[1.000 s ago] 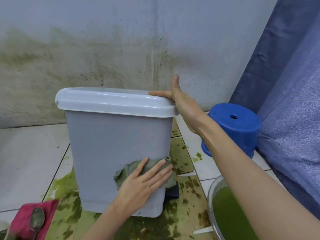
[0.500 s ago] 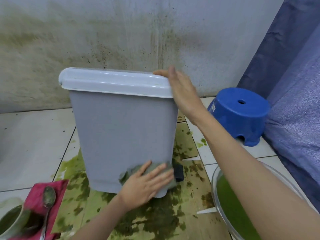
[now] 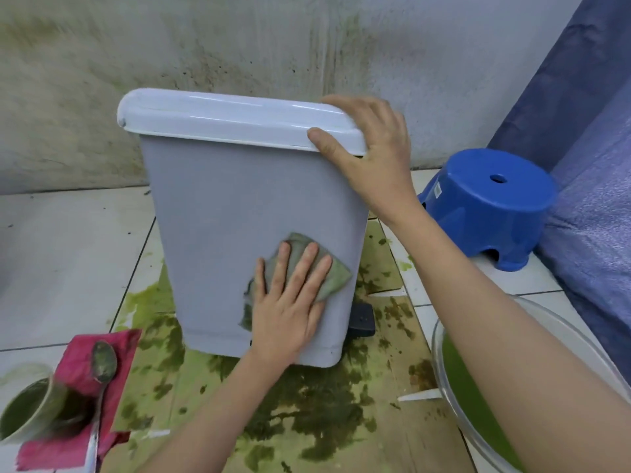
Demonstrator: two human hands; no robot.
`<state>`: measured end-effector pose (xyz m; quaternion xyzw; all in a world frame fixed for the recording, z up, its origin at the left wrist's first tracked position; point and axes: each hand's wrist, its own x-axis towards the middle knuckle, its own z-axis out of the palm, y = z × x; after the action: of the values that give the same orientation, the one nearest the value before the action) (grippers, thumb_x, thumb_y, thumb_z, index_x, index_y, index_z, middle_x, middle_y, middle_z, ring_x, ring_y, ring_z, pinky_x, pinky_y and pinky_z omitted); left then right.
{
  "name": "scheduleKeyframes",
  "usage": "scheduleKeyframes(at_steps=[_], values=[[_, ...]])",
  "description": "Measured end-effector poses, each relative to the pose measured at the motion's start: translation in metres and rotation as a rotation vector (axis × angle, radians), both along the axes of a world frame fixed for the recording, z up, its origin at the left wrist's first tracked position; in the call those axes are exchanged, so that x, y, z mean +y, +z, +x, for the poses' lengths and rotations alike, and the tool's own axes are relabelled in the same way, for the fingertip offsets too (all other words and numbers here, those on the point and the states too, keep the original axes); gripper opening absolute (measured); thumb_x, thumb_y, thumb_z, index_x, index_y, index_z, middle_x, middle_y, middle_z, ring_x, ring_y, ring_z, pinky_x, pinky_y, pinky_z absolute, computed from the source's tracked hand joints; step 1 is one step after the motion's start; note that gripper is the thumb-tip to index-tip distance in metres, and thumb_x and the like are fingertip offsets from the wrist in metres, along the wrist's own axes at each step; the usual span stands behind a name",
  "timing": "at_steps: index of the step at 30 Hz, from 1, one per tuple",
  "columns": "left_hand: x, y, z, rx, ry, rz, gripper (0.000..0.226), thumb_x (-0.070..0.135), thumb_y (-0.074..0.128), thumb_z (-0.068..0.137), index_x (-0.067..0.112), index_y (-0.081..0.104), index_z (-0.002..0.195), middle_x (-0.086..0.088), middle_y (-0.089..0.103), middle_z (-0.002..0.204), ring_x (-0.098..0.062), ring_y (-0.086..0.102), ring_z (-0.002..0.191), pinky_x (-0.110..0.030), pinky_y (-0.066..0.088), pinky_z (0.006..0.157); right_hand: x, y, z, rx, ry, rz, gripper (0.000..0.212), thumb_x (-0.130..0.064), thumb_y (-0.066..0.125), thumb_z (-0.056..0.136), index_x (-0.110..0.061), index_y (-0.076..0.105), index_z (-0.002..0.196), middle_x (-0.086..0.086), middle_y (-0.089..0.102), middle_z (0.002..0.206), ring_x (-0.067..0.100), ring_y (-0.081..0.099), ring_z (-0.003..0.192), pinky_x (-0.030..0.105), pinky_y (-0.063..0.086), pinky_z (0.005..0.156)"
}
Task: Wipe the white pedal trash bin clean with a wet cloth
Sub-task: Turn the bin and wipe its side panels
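Note:
The white pedal trash bin [image 3: 218, 213] stands on the stained floor with its lid [image 3: 218, 116] down and its black pedal [image 3: 362, 319] at the lower right. My left hand [image 3: 290, 302] presses a grey-green wet cloth [image 3: 333, 273] flat against the bin's front wall, low and to the right, with straight fingers. My right hand [image 3: 372, 145] grips the lid's right corner, thumb on the front edge and fingers over the top.
Green and brown stains cover the floor under and in front of the bin. A blue stool [image 3: 488, 206] stands at right by blue fabric [image 3: 587, 165]. A clear bowl of green liquid [image 3: 478, 397] is front right. A cup [image 3: 30, 404], spoon [image 3: 102, 363] and red cloth [image 3: 78, 397] lie front left.
My left hand has slid the cloth up the bin's front wall from the bottom edge. My right hand has closed round the lid's corner. The view has come closer.

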<state>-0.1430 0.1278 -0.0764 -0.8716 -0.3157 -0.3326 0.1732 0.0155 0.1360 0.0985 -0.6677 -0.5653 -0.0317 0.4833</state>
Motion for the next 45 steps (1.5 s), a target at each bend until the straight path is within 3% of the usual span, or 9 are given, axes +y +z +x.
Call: scheduleKeyframes(at_steps=[7, 12, 18, 21, 26, 32, 37, 42, 45], values=[[-0.041, -0.102, -0.052, 0.771, -0.249, 0.190, 0.097, 0.024, 0.069, 0.068, 0.026, 0.017, 0.150, 0.011, 0.009, 0.157, -0.022, 0.003, 0.146, -0.048, -0.006, 0.118, -0.002, -0.004, -0.011, 0.072, -0.045, 0.027, 0.039, -0.050, 0.060, 0.085, -0.035, 0.058, 0.121, -0.012, 0.046, 0.121, 0.014, 0.035, 0.125, 0.032, 0.029, 0.107], [-0.022, -0.063, -0.043, 0.435, -0.136, 0.219, 0.072, 0.012, 0.043, 0.088, 0.026, 0.013, 0.153, 0.004, 0.009, 0.160, -0.024, 0.008, 0.147, -0.049, 0.003, 0.118, 0.005, -0.001, -0.008, 0.120, -0.038, -0.044, 0.041, -0.051, 0.058, 0.087, -0.037, 0.055, 0.124, -0.011, 0.042, 0.130, 0.015, 0.030, 0.126, 0.030, 0.030, 0.104], [-0.001, -0.009, -0.007, -0.191, 0.116, -0.162, 0.052, 0.021, 0.038, 0.098, 0.019, 0.025, 0.148, -0.005, 0.022, 0.154, -0.031, 0.014, 0.144, -0.056, 0.017, 0.113, 0.011, 0.000, -0.006, 0.148, -0.055, -0.067, 0.040, -0.051, 0.056, 0.088, -0.037, 0.053, 0.125, -0.011, 0.040, 0.131, 0.015, 0.028, 0.128, 0.033, 0.030, 0.107], [-0.022, -0.037, -0.006, -0.078, 0.037, -0.132, 0.068, 0.008, 0.056, 0.086, 0.019, 0.028, 0.146, -0.006, 0.026, 0.152, -0.034, 0.018, 0.142, -0.056, 0.016, 0.114, 0.012, 0.000, -0.007, 0.159, -0.071, -0.062, 0.039, -0.051, 0.056, 0.087, -0.037, 0.054, 0.124, -0.012, 0.040, 0.131, 0.015, 0.028, 0.128, 0.033, 0.029, 0.107], [-0.074, -0.097, -0.038, 0.708, -0.174, 0.011, 0.081, 0.021, 0.066, 0.072, 0.018, 0.032, 0.144, 0.003, 0.026, 0.151, -0.020, 0.018, 0.143, -0.050, 0.002, 0.115, 0.008, -0.001, -0.011, 0.158, -0.067, -0.059, 0.039, -0.051, 0.056, 0.087, -0.038, 0.053, 0.124, -0.012, 0.039, 0.133, 0.016, 0.026, 0.130, 0.036, 0.030, 0.109], [-0.087, -0.097, -0.044, 0.387, -0.013, -0.080, 0.060, 0.004, 0.040, 0.085, 0.015, 0.032, 0.144, 0.003, 0.033, 0.152, -0.023, 0.033, 0.135, -0.048, 0.032, 0.108, 0.005, -0.002, -0.009, 0.147, -0.048, -0.070, 0.041, -0.053, 0.055, 0.087, -0.038, 0.052, 0.125, -0.011, 0.038, 0.131, 0.014, 0.028, 0.127, 0.038, 0.031, 0.108], [-0.094, -0.083, -0.052, 0.023, 0.246, -0.546, 0.085, -0.008, 0.079, 0.061, 0.008, 0.047, 0.138, -0.007, 0.045, 0.144, -0.035, 0.055, 0.120, -0.046, 0.051, 0.088, 0.009, -0.002, -0.008, 0.142, -0.072, -0.051, 0.041, -0.053, 0.056, 0.087, -0.037, 0.053, 0.124, -0.011, 0.040, 0.131, 0.015, 0.030, 0.127, 0.038, 0.032, 0.107], [-0.118, -0.087, -0.014, 0.119, 0.095, -0.511, 0.057, -0.004, 0.034, 0.083, 0.013, 0.054, 0.133, -0.001, 0.045, 0.145, -0.028, 0.059, 0.111, -0.036, 0.054, 0.087, 0.012, -0.001, -0.009, 0.159, -0.084, -0.050, 0.039, -0.053, 0.055, 0.087, -0.038, 0.053, 0.123, -0.011, 0.040, 0.130, 0.014, 0.030, 0.127, 0.037, 0.032, 0.107], [-0.120, -0.086, -0.004, 0.191, 0.015, -0.517, 0.057, -0.008, 0.032, 0.086, 0.018, 0.060, 0.129, 0.003, 0.043, 0.143, -0.024, 0.052, 0.109, -0.031, 0.055, 0.084, 0.008, -0.003, -0.010, 0.135, -0.087, -0.038, 0.041, -0.054, 0.054, 0.087, -0.038, 0.053, 0.124, -0.012, 0.040, 0.128, 0.014, 0.031, 0.125, 0.035, 0.032, 0.106]])
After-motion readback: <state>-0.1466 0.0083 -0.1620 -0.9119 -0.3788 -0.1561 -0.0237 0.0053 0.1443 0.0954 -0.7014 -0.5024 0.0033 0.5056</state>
